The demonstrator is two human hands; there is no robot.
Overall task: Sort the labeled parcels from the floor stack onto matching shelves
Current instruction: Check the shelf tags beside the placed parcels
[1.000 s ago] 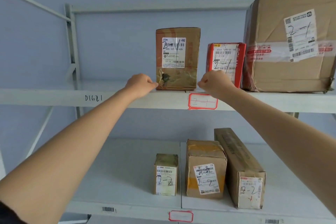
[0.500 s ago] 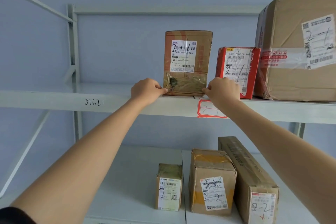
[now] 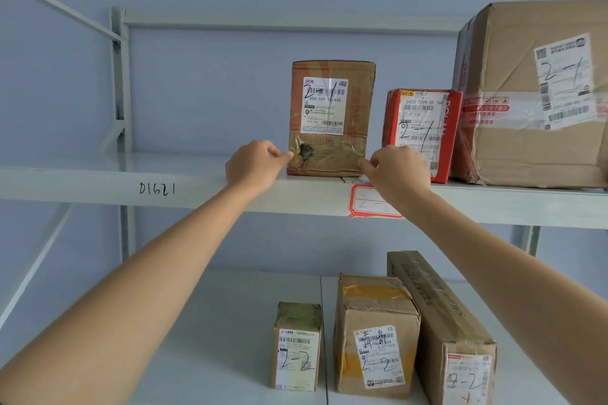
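While the parcel (image 3: 332,118) stands upright on the shelf (image 3: 98,186), curled fingers (image 3: 283,156) of both hands pinch its lower corners.

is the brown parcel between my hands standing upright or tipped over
Upright. The brown parcel stands on its short end on the upper shelf, label facing out, left hand and right hand at its lower corners.

Big carton (image 3: 533,92) cut off at right edge.
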